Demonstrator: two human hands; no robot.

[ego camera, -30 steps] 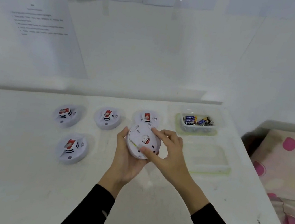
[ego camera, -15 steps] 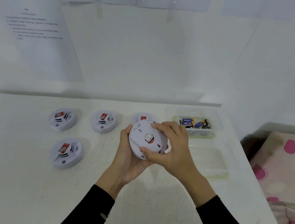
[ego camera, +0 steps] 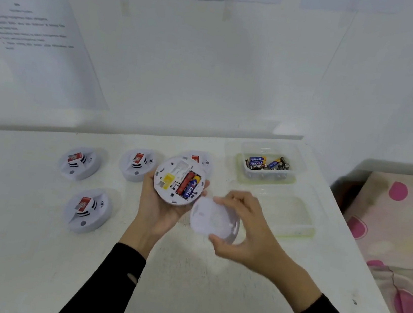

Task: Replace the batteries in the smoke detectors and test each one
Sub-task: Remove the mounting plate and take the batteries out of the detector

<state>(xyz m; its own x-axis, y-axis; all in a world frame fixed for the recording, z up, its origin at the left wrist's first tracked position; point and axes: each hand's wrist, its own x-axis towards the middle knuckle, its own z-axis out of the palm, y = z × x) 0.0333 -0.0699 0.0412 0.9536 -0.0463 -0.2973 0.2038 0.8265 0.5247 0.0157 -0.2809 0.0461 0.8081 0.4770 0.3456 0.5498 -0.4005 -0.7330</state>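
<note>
White detector (ego camera: 179, 181), opened: left hand (ego camera: 158, 209) cradles it, right hand (ego camera: 251, 233) grips cover (ego camera: 213, 221). Risk: careless tilt spills exposed batteries (ego camera: 189, 183).

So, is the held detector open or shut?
Open: left hand holds the detector, batteries exposed; right hand holds its cover apart.

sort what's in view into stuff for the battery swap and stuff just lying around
For the job: open detector in left hand; removed cover in right hand; four detectors on the table; battery tub.
Just lying about: empty clear tray; wall papers; spotted cloth.
</note>
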